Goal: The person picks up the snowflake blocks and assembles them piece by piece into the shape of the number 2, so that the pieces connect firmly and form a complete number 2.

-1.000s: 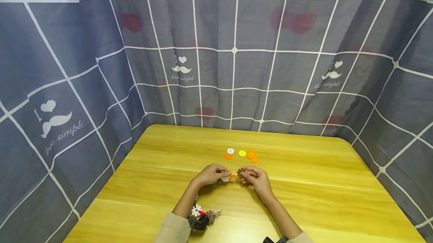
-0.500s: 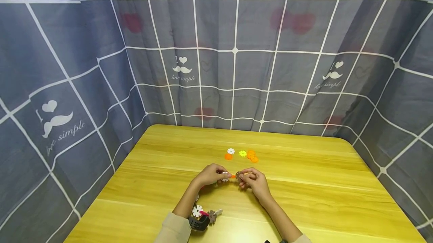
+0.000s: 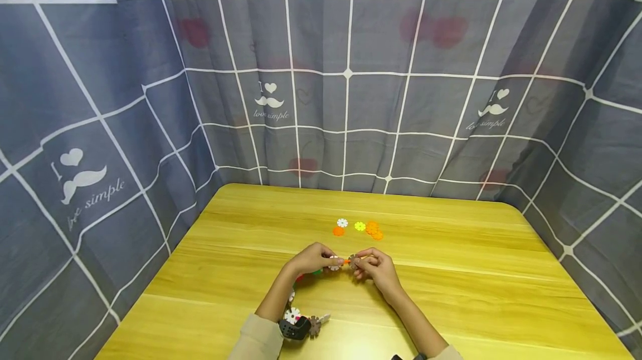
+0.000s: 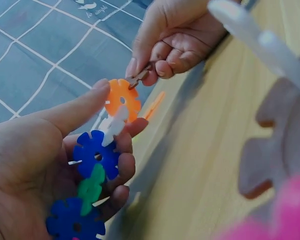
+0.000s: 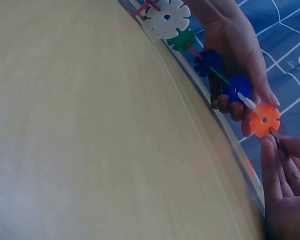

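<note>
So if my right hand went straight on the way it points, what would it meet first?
Probably the orange disc: the brown disc your right hand pinches seems to touch its edge, though depth is unclear.

Right hand (image 5: 289, 172) pinches a brown disc (image 5: 275, 135) against the orange disc (image 5: 271, 116), left hand (image 5: 235, 47) holds the chain (image 5: 208, 62) (blue, green and white in it too), table (image 5: 90, 125) filling the view's left!

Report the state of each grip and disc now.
Left grip: holding the disc chain
Right grip: pinching the brown disc
Disc chain: slotted together
Orange disc: on the chain's end
Brown disc: meeting the orange disc's rim; full seating unclear
Loose white disc: flat on the table
Loose yellow disc: flat
Loose orange discs: some overlapping, one apart
</note>
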Demonstrator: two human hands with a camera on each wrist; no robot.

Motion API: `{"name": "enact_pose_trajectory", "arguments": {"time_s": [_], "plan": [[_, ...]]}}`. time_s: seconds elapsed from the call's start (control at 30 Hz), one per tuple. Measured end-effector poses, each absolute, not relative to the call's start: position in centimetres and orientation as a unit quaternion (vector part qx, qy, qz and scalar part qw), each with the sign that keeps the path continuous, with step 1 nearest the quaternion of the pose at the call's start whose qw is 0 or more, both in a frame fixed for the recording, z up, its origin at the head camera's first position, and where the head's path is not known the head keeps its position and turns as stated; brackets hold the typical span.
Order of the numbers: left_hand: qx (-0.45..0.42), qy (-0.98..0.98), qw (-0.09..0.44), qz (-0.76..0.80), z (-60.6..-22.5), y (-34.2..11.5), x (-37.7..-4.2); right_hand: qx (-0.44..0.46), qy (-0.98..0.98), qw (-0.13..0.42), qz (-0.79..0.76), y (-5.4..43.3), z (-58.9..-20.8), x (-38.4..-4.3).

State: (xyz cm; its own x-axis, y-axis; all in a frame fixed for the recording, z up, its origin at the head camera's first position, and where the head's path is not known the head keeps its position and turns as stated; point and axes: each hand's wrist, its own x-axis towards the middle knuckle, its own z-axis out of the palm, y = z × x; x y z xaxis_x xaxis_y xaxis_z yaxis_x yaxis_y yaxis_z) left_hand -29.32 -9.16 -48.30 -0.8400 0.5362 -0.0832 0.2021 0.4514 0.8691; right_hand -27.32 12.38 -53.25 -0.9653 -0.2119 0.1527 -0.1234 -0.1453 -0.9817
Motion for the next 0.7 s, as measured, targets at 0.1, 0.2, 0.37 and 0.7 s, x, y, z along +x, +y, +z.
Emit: {"name": "enact_pose_trajectory", "arguments": {"time_s": [0.1, 0.2, 0.37, 0.7], "plan": [[0.223, 0.833, 0.177, 0.474, -48.2, -9.1, -29.4, -0.134, 0.645, 0.033, -0.752, 12.3, -53.2, -27.2], [0.222, 0.832, 0.171, 0.479, -48.1, -9.0, -29.5, -0.133, 0.638, 0.037, -0.757, 12.2, -53.2, -27.1], [0.211, 0.835, 0.162, 0.481, -48.0, -8.7, -29.5, -0.133, 0.631, 0.044, -0.763, 12.0, -53.0, -27.1], [0.187, 0.832, 0.146, 0.501, -48.4, -8.2, -29.2, -0.141, 0.633, 0.054, -0.76, 12.3, -53.1, -27.2]]}}
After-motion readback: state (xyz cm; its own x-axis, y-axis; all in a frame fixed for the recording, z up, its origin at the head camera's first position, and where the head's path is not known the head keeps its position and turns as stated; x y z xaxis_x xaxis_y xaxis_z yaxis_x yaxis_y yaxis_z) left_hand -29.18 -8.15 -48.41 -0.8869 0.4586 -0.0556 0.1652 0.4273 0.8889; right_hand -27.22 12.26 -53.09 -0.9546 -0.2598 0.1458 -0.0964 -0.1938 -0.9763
